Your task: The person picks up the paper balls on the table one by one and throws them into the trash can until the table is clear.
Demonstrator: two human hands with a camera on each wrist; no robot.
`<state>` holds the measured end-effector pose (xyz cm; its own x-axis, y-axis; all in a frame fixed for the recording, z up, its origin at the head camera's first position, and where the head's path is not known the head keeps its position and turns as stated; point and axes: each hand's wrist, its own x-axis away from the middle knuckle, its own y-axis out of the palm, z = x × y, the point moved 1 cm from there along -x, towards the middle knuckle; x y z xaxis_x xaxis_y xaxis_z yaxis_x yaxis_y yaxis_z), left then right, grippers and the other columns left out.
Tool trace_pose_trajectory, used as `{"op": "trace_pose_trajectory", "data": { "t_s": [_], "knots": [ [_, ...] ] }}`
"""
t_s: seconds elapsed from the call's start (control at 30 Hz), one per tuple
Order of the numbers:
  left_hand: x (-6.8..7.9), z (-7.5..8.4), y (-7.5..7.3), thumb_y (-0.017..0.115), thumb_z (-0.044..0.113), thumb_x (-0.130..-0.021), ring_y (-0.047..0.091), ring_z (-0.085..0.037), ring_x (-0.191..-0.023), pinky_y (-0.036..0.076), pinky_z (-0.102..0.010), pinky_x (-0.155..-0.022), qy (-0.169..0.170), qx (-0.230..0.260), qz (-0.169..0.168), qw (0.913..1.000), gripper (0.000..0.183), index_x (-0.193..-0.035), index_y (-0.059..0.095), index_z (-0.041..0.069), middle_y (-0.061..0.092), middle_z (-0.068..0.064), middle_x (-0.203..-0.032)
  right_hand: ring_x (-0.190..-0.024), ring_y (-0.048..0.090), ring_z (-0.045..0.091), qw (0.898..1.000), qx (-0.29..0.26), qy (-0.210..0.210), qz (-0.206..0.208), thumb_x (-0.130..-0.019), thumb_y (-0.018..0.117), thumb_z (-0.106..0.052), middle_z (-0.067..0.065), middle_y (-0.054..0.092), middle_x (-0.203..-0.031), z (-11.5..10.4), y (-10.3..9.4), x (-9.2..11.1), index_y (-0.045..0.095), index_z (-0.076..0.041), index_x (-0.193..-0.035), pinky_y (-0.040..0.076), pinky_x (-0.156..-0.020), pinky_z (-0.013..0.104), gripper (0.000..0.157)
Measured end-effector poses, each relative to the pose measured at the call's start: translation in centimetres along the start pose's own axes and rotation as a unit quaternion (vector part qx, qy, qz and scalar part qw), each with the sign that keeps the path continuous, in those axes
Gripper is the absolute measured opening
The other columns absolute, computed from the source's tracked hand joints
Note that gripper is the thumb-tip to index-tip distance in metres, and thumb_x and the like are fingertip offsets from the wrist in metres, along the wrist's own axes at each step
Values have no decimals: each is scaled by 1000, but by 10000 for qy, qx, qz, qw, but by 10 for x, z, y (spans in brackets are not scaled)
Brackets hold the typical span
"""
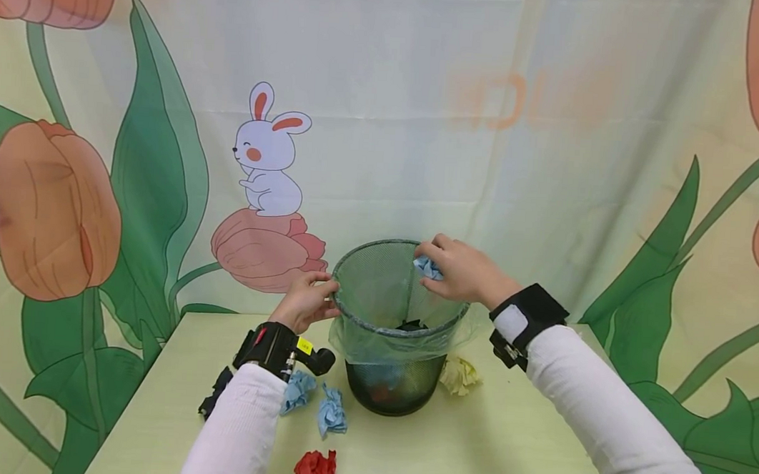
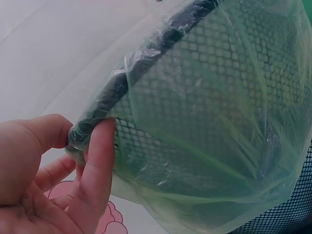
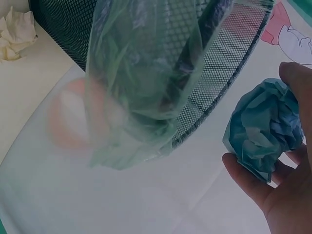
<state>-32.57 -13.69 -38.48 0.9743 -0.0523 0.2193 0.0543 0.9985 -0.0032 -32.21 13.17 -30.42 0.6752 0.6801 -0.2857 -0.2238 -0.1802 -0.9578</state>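
A black mesh wastebasket (image 1: 396,392) lined with a thin green plastic bag (image 1: 361,340) stands at the back of the table. My left hand (image 1: 305,301) pinches its rim on the left side; in the left wrist view the thumb and fingers (image 2: 100,165) grip the bag-covered rim (image 2: 117,87). My right hand (image 1: 461,270) holds a crumpled blue paper ball (image 1: 427,267) over the basket's right rim. The right wrist view shows that ball (image 3: 265,129) between thumb and fingers. Inside the basket lies dark crumpled paper (image 1: 412,325), with blue and red showing dimly through the mesh.
Two blue paper balls (image 1: 332,411) lie in front of the basket to the left, and a red one (image 1: 315,470) sits nearer. Black crumpled paper (image 1: 215,393) is beside my left forearm. A pale yellow ball (image 1: 459,375) rests right of the basket. Behind hangs a printed curtain (image 1: 384,144).
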Motion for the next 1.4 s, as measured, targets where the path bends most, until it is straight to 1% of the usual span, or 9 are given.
{"op": "trace_pose_trajectory", "data": {
  "t_s": [0.17,0.33,0.53,0.7,1.0,1.2,1.4],
  "knots": [
    [0,0,0,49,15,-95,52,-14,-64,53,-21,-58,-32,-6,2,10000,40,-132,37,5,44,-10,-96,-78,51,19,9999,-78,128,-11,-88,61,-29,11,51,-107,1,0,1,52,-13,-123,44,-64,32,39],
    [-1,-1,-1,49,15,-95,52,-14,-66,54,-21,-59,-28,-30,17,10000,41,-132,37,4,45,-10,-95,-86,53,21,9995,-171,229,-141,-89,60,-33,11,51,-112,1,-1,3,51,-14,-126,46,-68,33,43],
    [0,0,0,49,16,-95,52,-15,-66,54,-21,-58,-26,-50,-9,10000,42,-133,37,4,45,-11,-96,-97,53,24,9991,-249,250,-250,-89,59,-37,11,50,-119,2,0,4,48,-14,-130,47,-75,37,48],
    [0,1,0,49,16,-95,52,-15,-66,53,-21,-58,-47,-59,-21,10000,42,-133,36,5,44,-10,-97,-107,51,27,9986,-283,320,-303,-88,59,-38,11,48,-125,4,1,5,45,-17,-133,47,-83,41,52],
    [0,1,0,49,16,-95,52,-16,-68,54,-21,-60,-55,-78,-2,10000,41,-133,37,5,44,-11,-99,-115,48,30,9987,-54,426,-283,-89,58,-40,11,47,-130,11,3,7,45,-18,-136,47,-86,45,54],
    [-1,0,0,49,16,-95,53,-15,-68,54,-21,-59,-59,-54,-11,10000,40,-132,38,5,44,-10,-99,-117,47,33,9972,53,735,-149,-91,54,-39,13,46,-132,19,4,13,45,-17,-136,46,-86,49,51],
    [-1,0,0,50,16,-94,53,-15,-68,54,-21,-59,-61,-56,27,10000,40,-132,39,6,45,-10,-98,-117,46,36,9931,170,1164,16,-93,52,-36,15,45,-132,33,6,24,45,-13,-135,46,-86,50,48]
  ]
}}
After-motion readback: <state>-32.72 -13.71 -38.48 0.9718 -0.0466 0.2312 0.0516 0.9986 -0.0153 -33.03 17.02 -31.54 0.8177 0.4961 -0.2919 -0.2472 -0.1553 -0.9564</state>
